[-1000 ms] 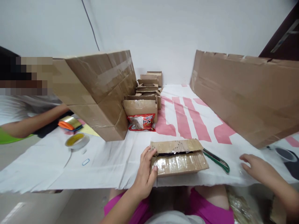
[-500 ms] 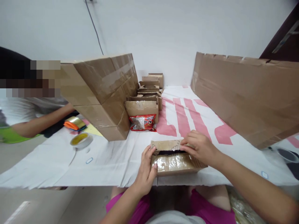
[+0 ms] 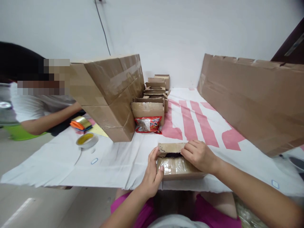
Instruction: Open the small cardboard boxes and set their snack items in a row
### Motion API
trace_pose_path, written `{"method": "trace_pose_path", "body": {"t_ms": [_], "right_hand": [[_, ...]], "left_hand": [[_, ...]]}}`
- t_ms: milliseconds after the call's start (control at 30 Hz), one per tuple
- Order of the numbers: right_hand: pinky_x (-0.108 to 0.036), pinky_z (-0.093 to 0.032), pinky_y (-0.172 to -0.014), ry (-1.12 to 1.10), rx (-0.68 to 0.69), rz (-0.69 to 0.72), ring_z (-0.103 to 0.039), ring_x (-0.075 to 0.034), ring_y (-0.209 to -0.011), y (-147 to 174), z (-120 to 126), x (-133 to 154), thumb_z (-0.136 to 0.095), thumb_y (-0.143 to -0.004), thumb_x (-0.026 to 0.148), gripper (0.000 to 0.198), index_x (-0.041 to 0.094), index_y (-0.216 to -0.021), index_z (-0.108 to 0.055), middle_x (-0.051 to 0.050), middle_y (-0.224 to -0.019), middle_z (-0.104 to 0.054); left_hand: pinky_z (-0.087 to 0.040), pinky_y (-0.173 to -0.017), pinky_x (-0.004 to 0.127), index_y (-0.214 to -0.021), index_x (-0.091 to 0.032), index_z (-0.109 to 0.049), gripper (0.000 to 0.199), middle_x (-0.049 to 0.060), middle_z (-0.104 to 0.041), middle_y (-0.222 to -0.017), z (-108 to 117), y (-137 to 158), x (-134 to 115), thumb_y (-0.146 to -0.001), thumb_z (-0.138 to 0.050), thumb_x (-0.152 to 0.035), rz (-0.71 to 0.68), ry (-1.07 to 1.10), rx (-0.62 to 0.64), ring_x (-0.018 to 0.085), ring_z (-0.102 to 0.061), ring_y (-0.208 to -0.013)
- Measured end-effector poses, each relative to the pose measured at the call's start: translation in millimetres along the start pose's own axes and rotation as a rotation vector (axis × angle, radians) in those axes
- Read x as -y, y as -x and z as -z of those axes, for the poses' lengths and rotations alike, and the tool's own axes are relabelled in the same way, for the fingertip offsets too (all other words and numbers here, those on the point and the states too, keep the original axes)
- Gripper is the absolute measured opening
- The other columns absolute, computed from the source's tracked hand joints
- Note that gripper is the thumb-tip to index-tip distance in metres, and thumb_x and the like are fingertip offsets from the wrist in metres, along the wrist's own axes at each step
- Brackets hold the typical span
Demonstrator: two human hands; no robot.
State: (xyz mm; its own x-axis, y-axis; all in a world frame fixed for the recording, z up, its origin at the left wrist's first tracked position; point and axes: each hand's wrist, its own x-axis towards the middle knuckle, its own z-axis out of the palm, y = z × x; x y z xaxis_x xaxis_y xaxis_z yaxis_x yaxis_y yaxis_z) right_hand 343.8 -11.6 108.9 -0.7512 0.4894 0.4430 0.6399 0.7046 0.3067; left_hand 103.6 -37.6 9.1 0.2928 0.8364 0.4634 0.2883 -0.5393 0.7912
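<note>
A small cardboard box (image 3: 181,168) with shiny clear tape over its front sits at the table's near edge. Between its raised back flap (image 3: 171,147) and the taped part, a dark gap shows. My left hand (image 3: 152,173) grips the box's left end, thumb at the front corner and fingers behind. With curled fingers, my right hand (image 3: 199,156) holds the flap's right part at the gap; its fingertips are partly hidden. Beyond the box, a red snack packet (image 3: 148,124) leans against an open cardboard box (image 3: 147,109).
Stacked cartons (image 3: 116,104) form a wall on the left, and a long cardboard panel (image 3: 249,98) stands at right. Several open boxes line up behind the packet. A tape roll (image 3: 87,140) and an orange bundle (image 3: 80,123) lie at left, near another person's arm (image 3: 54,118).
My right fingers have curled in more tightly over the flap and shifted slightly left along the box. My left hand keeps its hold. The whole view has swung a little to the left.
</note>
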Motion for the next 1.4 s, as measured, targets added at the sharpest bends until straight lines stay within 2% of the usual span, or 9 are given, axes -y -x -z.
{"method": "trace_pose_path", "body": {"t_ms": [200, 367, 567, 667, 767, 1033, 1133, 1267, 1400], "right_hand": [[-0.033, -0.035, -0.066, -0.118, -0.005, -0.038, -0.053, -0.02, -0.077, 4.6, 2.8, -1.4, -0.049, -0.098, 0.025, 0.02, 0.017, -0.086, -0.064, -0.006, -0.08, -0.063], [-0.034, -0.036, -0.067, -0.1, -0.003, -0.078, -0.052, -0.02, -0.075, 19.1, 4.3, -4.0, -0.043, -0.095, 0.01, 0.024, 0.016, -0.085, -0.064, -0.007, -0.08, -0.063], [-0.034, -0.039, -0.062, -0.045, -0.01, -0.095, -0.05, -0.019, -0.067, 22.9, 3.7, -1.7, -0.044, -0.094, 0.01, 0.027, 0.017, -0.077, -0.064, -0.005, -0.069, -0.059], [-0.038, -0.048, -0.072, -0.138, 0.059, -0.188, -0.059, -0.024, -0.084, 16.5, 3.5, 1.9, -0.044, -0.094, 0.014, 0.023, 0.014, -0.098, -0.066, -0.012, -0.093, -0.068], [-0.045, -0.05, -0.092, -0.231, 0.158, -0.202, -0.059, -0.028, -0.114, 9.5, -0.1, 4.6, -0.044, -0.09, 0.009, 0.041, 0.009, -0.129, -0.055, -0.019, -0.127, -0.062], [-0.048, -0.047, -0.103, -0.304, 0.385, -0.212, -0.049, -0.028, -0.131, 3.2, -6.5, 5.9, -0.044, -0.085, 0.005, 0.055, 0.011, -0.14, -0.048, -0.019, -0.143, -0.05], [-0.049, -0.04, -0.11, -0.361, 0.411, -0.218, -0.041, -0.03, -0.137, -1.0, -0.9, 8.8, -0.048, -0.09, 0.014, 0.054, 0.007, -0.143, -0.042, -0.02, -0.149, -0.042], [-0.048, -0.045, -0.104, -0.504, 0.433, -0.329, -0.052, -0.028, -0.128, -19.3, 10.9, 6.5, -0.045, -0.098, 0.038, 0.045, 0.015, -0.136, -0.052, -0.015, -0.141, -0.054], [-0.041, -0.045, -0.104, -0.679, 0.403, -0.347, -0.051, -0.023, -0.128, -43.6, 8.4, 2.4, -0.04, -0.1, 0.04, 0.045, 0.017, -0.139, -0.047, -0.012, -0.14, -0.054]], "left_hand": [[-0.025, -0.117, 0.051, -0.154, -0.028, -0.002, 0.066, 0.013, -0.015, -0.159, 0.6, 3.5, 2.0, -0.098, -0.038, -0.028, 0.045, 0.042, 0.008, 0.028, -0.026, -0.144], [-0.02, -0.118, 0.055, -0.151, -0.026, -0.016, 0.057, 0.013, -0.022, -0.154, 3.0, -0.4, -0.2, -0.098, -0.037, -0.028, -0.028, -0.005, 0.026, 0.03, -0.021, -0.145], [-0.023, -0.116, 0.055, -0.147, -0.025, -0.02, 0.052, 0.015, -0.023, -0.152, 2.1, -1.0, -2.7, -0.098, -0.037, -0.026, -0.026, -0.023, 0.009, 0.03, -0.021, -0.144], [-0.024, -0.116, 0.055, -0.147, -0.024, -0.022, 0.052, 0.015, -0.024, -0.151, 1.6, 0.3, -0.9, -0.098, -0.037, -0.026, -0.035, -0.028, -0.001, 0.03, -0.021, -0.144], [-0.025, -0.116, 0.055, -0.146, -0.023, -0.024, 0.051, 0.016, -0.025, -0.151, 0.9, 0.1, 0.8, -0.097, -0.038, -0.026, -0.041, -0.019, -0.015, 0.03, -0.022, -0.144], [-0.025, -0.115, 0.055, -0.144, -0.024, -0.023, 0.048, 0.016, -0.024, -0.15, 0.7, -4.0, 1.1, -0.098, -0.036, -0.026, -0.052, -0.026, 0.0, 0.03, -0.022, -0.144], [-0.026, -0.114, 0.056, -0.143, -0.024, -0.024, 0.047, 0.016, -0.024, -0.149, 0.6, -3.5, 1.1, -0.098, -0.035, -0.026, -0.058, -0.033, -0.001, 0.03, -0.022, -0.143], [-0.026, -0.114, 0.056, -0.143, -0.024, -0.024, 0.047, 0.016, -0.023, -0.149, 0.6, -2.7, -0.4, -0.098, -0.036, -0.026, -0.062, -0.038, 0.0, 0.031, -0.022, -0.143], [-0.026, -0.114, 0.055, -0.143, -0.025, -0.024, 0.047, 0.015, -0.025, -0.148, 1.3, -3.1, -3.3, -0.098, -0.035, -0.027, -0.078, -0.048, -0.006, 0.03, -0.023, -0.142]]}}
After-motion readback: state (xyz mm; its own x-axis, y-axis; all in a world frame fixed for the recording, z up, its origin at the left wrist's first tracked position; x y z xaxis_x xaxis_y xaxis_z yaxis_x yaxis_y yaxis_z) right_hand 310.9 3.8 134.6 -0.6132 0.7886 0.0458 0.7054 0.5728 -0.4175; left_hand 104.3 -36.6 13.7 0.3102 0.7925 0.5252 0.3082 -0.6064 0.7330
